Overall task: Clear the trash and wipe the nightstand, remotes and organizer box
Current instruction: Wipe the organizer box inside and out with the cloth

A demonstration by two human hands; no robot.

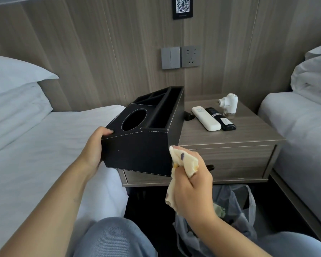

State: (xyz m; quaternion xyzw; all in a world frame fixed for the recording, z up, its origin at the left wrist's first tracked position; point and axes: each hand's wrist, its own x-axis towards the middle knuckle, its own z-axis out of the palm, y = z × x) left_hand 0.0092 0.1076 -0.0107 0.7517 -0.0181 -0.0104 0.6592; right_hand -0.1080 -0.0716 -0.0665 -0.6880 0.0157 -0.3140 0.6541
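I'm holding the black organizer box tilted above the nightstand, left hand gripping its left end, thumb on top. My right hand is bunching the yellow cloth, fingers curled tight, pressing against the box's lower right corner.

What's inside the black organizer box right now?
The organizer box, held tilted by the left hand, shows a round opening and open compartments with nothing visible inside. Their dark bottoms are shadowed and partly hidden by the walls.
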